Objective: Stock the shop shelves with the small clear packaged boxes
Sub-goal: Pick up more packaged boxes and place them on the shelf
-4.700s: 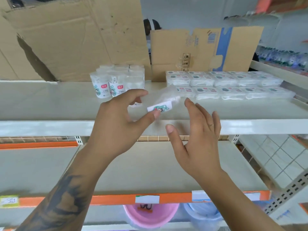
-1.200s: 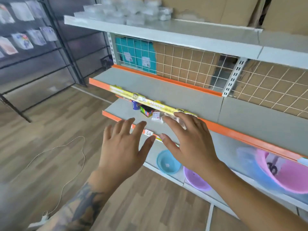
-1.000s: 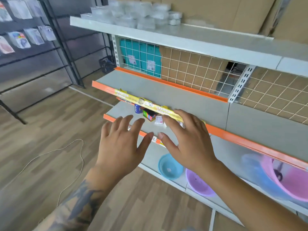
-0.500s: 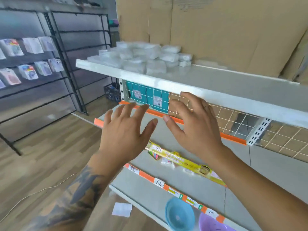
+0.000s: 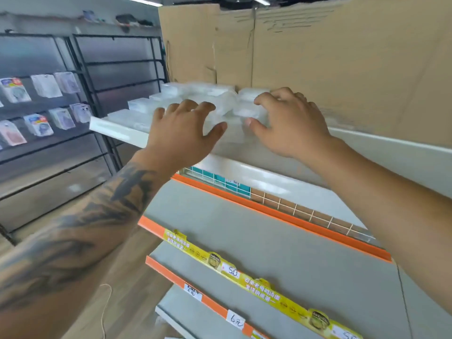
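left hand (image 5: 182,133): mine, reaching over the front edge of the top shelf (image 5: 281,178) — fingers spread and bent, tips at the clear packaged boxes (image 5: 195,99); whether they touch is blurred.
right hand (image 5: 288,121): just beside the left, fingers curled over the right end of the box pile, thumb low in front; i cannot tell if this grip pinches a box or only rests on it.
clear packaged boxes: stacked in rows on the left part of the top shelf, the pile stepping down toward its left end.
cardboard sheet (image 5: 330,59): upright behind the boxes, creased and torn.
middle shelf (image 5: 281,243): grey, orange edge, with a yellow price strip (image 5: 244,275) along its front.
wall rack (image 5: 44,106): left side — hanging packets, blurred.
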Demonstrator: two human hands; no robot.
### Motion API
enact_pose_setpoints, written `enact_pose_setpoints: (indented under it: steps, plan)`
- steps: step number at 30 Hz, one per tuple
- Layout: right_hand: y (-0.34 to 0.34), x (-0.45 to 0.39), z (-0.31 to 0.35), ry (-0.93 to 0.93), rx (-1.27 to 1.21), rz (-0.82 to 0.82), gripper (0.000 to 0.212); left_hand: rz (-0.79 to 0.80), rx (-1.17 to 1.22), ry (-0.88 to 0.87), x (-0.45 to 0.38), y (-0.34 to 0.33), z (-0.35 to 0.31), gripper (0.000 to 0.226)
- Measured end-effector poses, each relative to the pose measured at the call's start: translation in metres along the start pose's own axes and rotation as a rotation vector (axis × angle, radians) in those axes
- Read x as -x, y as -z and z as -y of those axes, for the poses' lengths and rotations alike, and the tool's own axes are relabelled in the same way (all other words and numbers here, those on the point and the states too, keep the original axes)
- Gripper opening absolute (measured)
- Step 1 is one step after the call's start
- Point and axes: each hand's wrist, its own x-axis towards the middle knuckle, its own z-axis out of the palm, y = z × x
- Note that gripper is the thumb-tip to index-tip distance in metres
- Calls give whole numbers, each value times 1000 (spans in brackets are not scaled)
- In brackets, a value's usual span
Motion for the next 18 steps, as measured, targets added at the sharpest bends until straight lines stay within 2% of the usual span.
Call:
enact_pose_setpoints:
  steps: [4,10,13,18]
  plan:
    - [-13,-46,-8,13,101,120,56,86,-74,20,-40,-14,17,64]
    - [-53,-89,-13,-63,107,332,61,206,-62,49,-62,-30,26,61]
    - [-64,-97,-15,-69,81,344,56,199,-23,45,-68,-33,28,54]
    - [-68,-106,-16,-108,26,344,36,245,129,73,-80,-37,37,39]
